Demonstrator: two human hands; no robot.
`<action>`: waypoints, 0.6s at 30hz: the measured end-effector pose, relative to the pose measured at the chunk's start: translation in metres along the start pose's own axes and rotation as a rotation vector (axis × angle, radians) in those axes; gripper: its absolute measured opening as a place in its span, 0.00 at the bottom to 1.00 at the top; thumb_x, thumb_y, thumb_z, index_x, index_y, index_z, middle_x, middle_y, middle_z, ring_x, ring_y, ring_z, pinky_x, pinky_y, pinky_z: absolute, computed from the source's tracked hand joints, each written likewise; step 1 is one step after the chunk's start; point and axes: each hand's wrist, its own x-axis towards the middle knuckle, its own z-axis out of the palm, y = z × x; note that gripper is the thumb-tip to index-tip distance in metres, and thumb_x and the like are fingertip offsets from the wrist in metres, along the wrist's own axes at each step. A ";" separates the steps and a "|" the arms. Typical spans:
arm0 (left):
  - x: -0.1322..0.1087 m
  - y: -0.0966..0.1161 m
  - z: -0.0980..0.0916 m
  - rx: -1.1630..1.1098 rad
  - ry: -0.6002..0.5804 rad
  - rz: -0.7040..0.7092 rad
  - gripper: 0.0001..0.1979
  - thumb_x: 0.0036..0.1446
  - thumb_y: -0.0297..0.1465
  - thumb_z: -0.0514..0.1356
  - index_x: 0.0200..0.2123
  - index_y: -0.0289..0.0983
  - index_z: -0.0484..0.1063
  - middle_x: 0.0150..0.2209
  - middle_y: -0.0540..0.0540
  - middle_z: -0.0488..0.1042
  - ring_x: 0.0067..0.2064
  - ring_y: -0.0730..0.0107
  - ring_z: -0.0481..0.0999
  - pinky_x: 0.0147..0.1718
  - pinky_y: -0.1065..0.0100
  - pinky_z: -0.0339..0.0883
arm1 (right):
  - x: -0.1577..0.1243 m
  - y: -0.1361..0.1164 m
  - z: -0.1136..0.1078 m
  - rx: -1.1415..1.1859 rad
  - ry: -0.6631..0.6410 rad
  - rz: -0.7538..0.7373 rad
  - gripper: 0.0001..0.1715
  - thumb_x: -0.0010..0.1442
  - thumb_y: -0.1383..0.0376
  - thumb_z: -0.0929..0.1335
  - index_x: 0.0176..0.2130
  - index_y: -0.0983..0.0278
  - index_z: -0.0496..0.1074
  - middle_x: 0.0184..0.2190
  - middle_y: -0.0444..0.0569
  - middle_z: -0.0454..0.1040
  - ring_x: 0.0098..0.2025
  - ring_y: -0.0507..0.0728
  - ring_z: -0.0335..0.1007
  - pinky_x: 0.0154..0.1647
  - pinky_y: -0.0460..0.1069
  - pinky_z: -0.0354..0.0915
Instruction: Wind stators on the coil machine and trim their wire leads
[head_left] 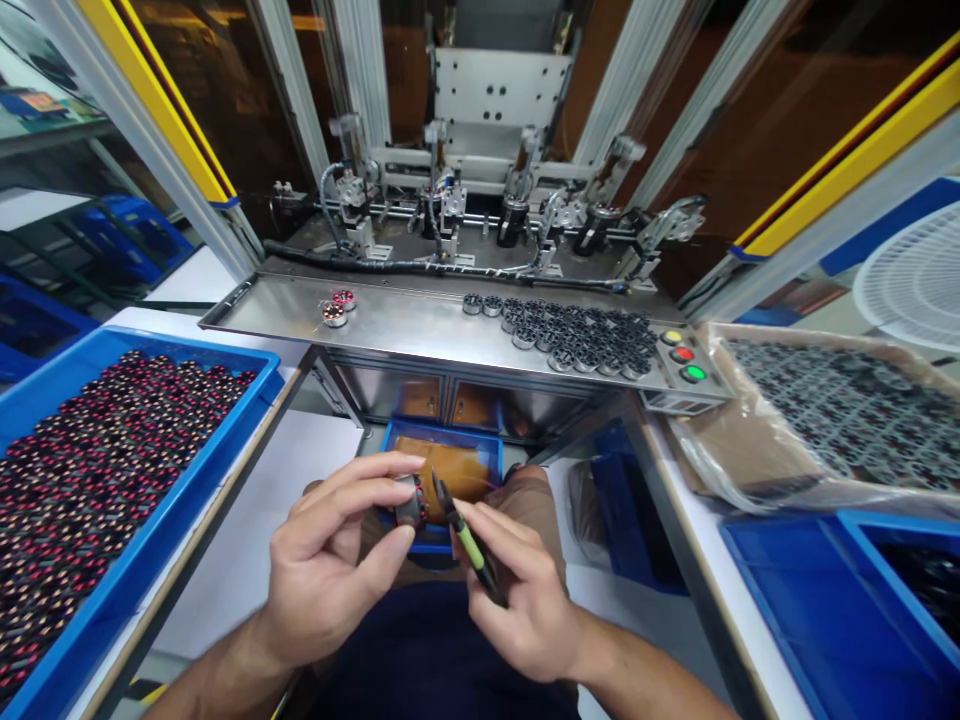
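My left hand pinches a small round motor part by its rim, between thumb and fingers, with its wound side turned toward the right. In my right hand is a pair of cutters with black and green handles. Their dark tips point up and sit just right of the part, with a small gap between. Below and beyond the hands, a blue bin holds something brown-yellow.
A steel tray carries two copper-wound parts and several dark rings. Machine fixtures stand behind. At left, a blue tray of wound parts; at right, push buttons and a plastic-lined box of rings.
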 end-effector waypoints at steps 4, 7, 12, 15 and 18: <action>0.001 -0.005 -0.002 0.043 -0.016 0.162 0.25 0.50 0.16 0.65 0.50 0.40 0.73 0.57 0.40 0.71 0.52 0.58 0.76 0.49 0.59 0.75 | -0.004 0.000 -0.006 -0.004 0.026 0.133 0.40 0.51 0.77 0.64 0.63 0.61 0.61 0.38 0.51 0.72 0.37 0.56 0.70 0.40 0.51 0.70; 0.000 -0.010 -0.003 0.119 -0.003 0.217 0.37 0.47 0.16 0.67 0.60 0.42 0.65 0.59 0.37 0.69 0.52 0.57 0.76 0.47 0.57 0.77 | -0.007 -0.006 -0.015 0.002 -0.006 0.168 0.41 0.52 0.77 0.65 0.63 0.59 0.60 0.39 0.50 0.72 0.37 0.55 0.70 0.40 0.51 0.70; 0.004 -0.008 -0.001 0.322 -0.103 0.351 0.31 0.47 0.15 0.67 0.55 0.34 0.69 0.50 0.40 0.75 0.51 0.62 0.76 0.52 0.61 0.74 | -0.010 -0.028 -0.032 0.011 -0.061 0.191 0.43 0.52 0.78 0.64 0.63 0.55 0.59 0.37 0.48 0.72 0.36 0.54 0.70 0.39 0.50 0.70; 0.007 -0.006 -0.001 0.411 -0.113 0.391 0.26 0.48 0.16 0.67 0.52 0.33 0.70 0.49 0.40 0.74 0.51 0.65 0.76 0.53 0.64 0.73 | -0.010 -0.041 -0.039 0.052 -0.089 0.165 0.43 0.51 0.79 0.63 0.63 0.56 0.60 0.37 0.48 0.73 0.37 0.54 0.71 0.40 0.50 0.70; 0.006 -0.006 -0.003 0.501 -0.120 0.413 0.25 0.49 0.17 0.67 0.51 0.34 0.71 0.50 0.40 0.74 0.51 0.65 0.76 0.52 0.65 0.73 | -0.011 -0.048 -0.043 0.124 -0.123 0.182 0.44 0.49 0.80 0.62 0.63 0.59 0.61 0.37 0.50 0.74 0.36 0.54 0.73 0.40 0.50 0.71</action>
